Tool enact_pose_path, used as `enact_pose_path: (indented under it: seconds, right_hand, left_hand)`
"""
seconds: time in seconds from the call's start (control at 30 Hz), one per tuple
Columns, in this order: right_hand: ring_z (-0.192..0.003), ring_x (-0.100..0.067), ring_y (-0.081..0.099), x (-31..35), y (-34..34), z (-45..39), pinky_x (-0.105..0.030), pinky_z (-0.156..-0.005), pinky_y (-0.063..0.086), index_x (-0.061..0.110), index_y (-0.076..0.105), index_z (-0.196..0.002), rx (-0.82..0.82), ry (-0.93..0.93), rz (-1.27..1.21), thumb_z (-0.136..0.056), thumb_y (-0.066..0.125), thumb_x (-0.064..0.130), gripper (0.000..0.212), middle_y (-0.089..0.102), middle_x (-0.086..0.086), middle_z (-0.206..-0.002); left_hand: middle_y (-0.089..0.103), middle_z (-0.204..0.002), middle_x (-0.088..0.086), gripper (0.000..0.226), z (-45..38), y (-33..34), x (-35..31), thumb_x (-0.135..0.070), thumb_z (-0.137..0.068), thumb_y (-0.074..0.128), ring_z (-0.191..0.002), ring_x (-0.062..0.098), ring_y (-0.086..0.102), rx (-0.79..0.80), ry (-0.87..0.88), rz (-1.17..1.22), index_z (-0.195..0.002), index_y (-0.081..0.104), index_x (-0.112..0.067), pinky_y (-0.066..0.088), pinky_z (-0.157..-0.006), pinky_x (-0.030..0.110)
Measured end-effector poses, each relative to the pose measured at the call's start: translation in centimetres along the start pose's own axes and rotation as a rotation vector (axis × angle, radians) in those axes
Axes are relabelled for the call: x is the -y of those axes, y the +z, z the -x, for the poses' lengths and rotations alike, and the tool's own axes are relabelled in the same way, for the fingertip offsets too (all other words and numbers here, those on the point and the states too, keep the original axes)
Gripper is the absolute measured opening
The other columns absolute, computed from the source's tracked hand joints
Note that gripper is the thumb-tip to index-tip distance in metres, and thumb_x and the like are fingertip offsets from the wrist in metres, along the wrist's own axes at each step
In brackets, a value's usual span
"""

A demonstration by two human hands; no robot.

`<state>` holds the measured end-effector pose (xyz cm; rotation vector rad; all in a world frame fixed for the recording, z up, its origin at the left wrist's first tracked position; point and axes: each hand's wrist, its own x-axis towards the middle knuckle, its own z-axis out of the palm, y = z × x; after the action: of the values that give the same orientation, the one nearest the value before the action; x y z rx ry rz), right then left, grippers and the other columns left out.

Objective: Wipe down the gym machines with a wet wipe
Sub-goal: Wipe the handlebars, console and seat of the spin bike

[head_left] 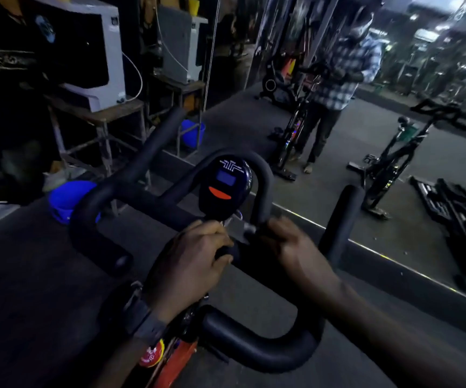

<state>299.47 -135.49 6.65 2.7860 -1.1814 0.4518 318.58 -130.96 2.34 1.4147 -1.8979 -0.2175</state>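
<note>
While both hands are at the centre of the exercise bike's handlebar (131, 191), the wiping of this machine appears, on my judgement, to be under way rather than finished. The left hand (189, 264) has its fingers curled over the central bar just below the console (226, 183); the right hand (290, 245) is likewise curled on the bar just beside it, by a pale metal bracket (241, 229) between the two. No wet wipe can be made out in either hand; the light is dim and the palms are hidden, so whether one is held cannot be told. The outer grips, well apart from the hands on both sides, show no visible sign of treatment, and further bikes (394, 163) beyond the right hand, seen in what looks like a wall mirror, presumably remain. Containers: a blue bucket (66, 200) stands on the floor beyond the left hand, behind the handlebar; its contents are not visible.
</note>
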Motion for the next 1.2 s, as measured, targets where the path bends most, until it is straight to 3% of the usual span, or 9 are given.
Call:
enact_pose_path:
  seconds: [0.17,0.3,0.5,0.6,0.7,0.8,0.93,1.1,1.2]
  right_hand:
    - [-0.078,-0.032,0.056,-3.7,-1.9,-6.0,-0.035,-0.062,0.043,0.010,0.064,-0.102,-0.206,0.123,0.098,-0.090,0.055,0.021,0.018,0.053,-0.010,-0.087]
    - [-0.082,-0.018,0.049,0.5,0.2,-0.5,-0.028,-0.069,0.039,0.028,0.059,-0.089,-0.096,0.024,0.064,-0.090,0.044,0.044,0.022,0.051,0.001,-0.088]
    - [-0.084,-0.025,0.054,-2.9,-0.4,-4.2,-0.034,-0.070,0.046,0.011,0.064,-0.102,-0.184,0.139,-0.048,-0.097,0.048,0.036,0.031,0.049,-0.002,-0.090]
    - [-0.105,-0.033,0.054,-1.2,1.4,-0.6,-0.035,-0.093,0.046,0.021,0.064,-0.104,-0.088,-0.014,-0.054,-0.089,0.053,0.037,0.025,0.055,-0.014,-0.108]
    - [-0.092,-0.022,0.052,-0.5,1.6,3.1,-0.029,-0.073,0.050,0.015,0.069,-0.116,-0.028,-0.140,0.045,-0.086,0.067,0.018,0.030,0.054,-0.004,-0.106]
    - [-0.085,-0.021,0.057,0.2,1.7,1.2,-0.034,-0.057,0.052,0.009,0.063,-0.125,-0.036,-0.245,0.011,-0.094,0.061,0.016,0.031,0.059,-0.002,-0.097]
    - [-0.085,-0.022,0.055,2.7,1.9,-4.4,-0.038,-0.052,0.051,0.008,0.069,-0.102,-0.077,-0.360,0.015,-0.092,0.065,0.015,0.013,0.057,-0.003,-0.096]
    - [-0.086,-0.005,0.055,0.9,0.9,0.7,-0.012,-0.073,0.046,0.030,0.061,-0.114,0.092,-0.311,-0.128,-0.101,0.039,0.049,0.031,0.051,0.011,-0.102]
    - [-0.090,-0.002,0.058,-0.1,0.5,1.5,-0.028,-0.075,0.052,0.030,0.065,-0.116,0.114,-0.321,-0.078,-0.100,0.046,0.048,0.031,0.055,0.012,-0.102]
  left_hand:
    - [0.059,-0.094,-0.015,0.018,-0.4,0.0,0.3,-0.019,-0.076,0.080,-0.091,0.008,0.054,0.015,0.054,0.009,-0.093,0.074,-0.017,0.051,-0.078,0.030]
    - [0.060,-0.093,-0.015,0.018,-0.6,-0.7,0.6,-0.014,-0.075,0.080,-0.090,0.007,0.056,0.047,0.075,0.033,-0.091,0.073,-0.018,0.050,-0.078,0.028]
    - [0.060,-0.086,-0.009,0.019,-0.3,0.0,1.1,-0.006,-0.070,0.083,-0.084,0.007,0.051,-0.078,-0.023,0.032,-0.081,0.071,-0.016,0.041,-0.075,0.019]
    - [0.058,-0.085,-0.008,0.024,-0.1,-0.7,1.4,-0.015,-0.065,0.087,-0.084,0.013,0.051,-0.139,-0.102,0.002,-0.080,0.068,-0.017,0.044,-0.072,0.027]
    - [0.057,-0.088,-0.005,0.036,-0.2,-0.7,2.4,-0.026,-0.058,0.090,-0.087,0.020,0.053,-0.196,-0.211,-0.043,-0.082,0.064,-0.017,0.046,-0.072,0.034]
    - [0.057,-0.095,-0.004,0.044,0.2,-0.9,2.8,-0.023,-0.054,0.091,-0.093,0.022,0.054,-0.213,-0.270,-0.035,-0.087,0.062,-0.017,0.047,-0.076,0.036]
    - [0.060,-0.103,0.001,0.054,0.9,-0.7,2.6,-0.011,-0.056,0.087,-0.099,0.025,0.056,-0.229,-0.276,-0.020,-0.104,0.064,-0.014,0.046,-0.082,0.035]
    - [0.055,-0.121,-0.001,0.065,2.1,-0.9,2.3,-0.001,-0.065,0.080,-0.113,0.020,0.052,-0.202,-0.294,0.047,-0.125,0.058,-0.014,0.037,-0.097,0.023]
    - [0.052,-0.126,-0.003,0.069,3.1,-0.5,2.3,0.003,-0.069,0.075,-0.113,0.018,0.055,-0.179,-0.306,0.111,-0.132,0.053,-0.015,0.043,-0.098,0.030]
